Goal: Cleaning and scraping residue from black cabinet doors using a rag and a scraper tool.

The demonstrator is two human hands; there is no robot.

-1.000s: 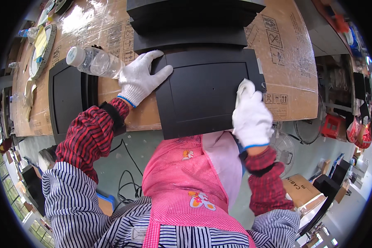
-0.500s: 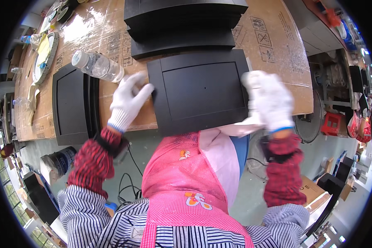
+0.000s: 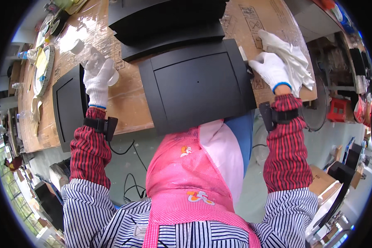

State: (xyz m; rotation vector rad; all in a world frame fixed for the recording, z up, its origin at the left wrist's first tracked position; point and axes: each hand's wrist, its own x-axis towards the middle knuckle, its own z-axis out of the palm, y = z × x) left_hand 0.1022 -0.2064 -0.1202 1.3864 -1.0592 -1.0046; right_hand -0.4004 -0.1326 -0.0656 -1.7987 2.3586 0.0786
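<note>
My left hand (image 3: 98, 84), in a white knit glove, is closed over a clear plastic bottle (image 3: 95, 56) that lies tilted with its white cap (image 3: 76, 46) pointing away. A black rectangular frame-like panel (image 3: 198, 84) with a recessed middle and a small central hole lies in front of me, its near edge over the table's edge. At the panel's right edge is my gloved right hand (image 3: 272, 71), fingers bent inward; a dark spot shows at the fingertips, and what they hold is hidden. Beside that hand a crumpled white cloth (image 3: 293, 60) rests on the table.
Behind the panel rises a stack of black panels (image 3: 169, 35). More black panels (image 3: 70, 105) stand at the left, close to my left hand. Brown printed cardboard under film (image 3: 130, 107) covers the table. A round tray (image 3: 45, 68) holds yellow paper; a red stool (image 3: 338, 109) is at right.
My left hand has moved left, from the panel's edge onto the bottle. The white cloth, earlier under my right hand, now lies farther back, apart from the fingers at the panel's edge.
</note>
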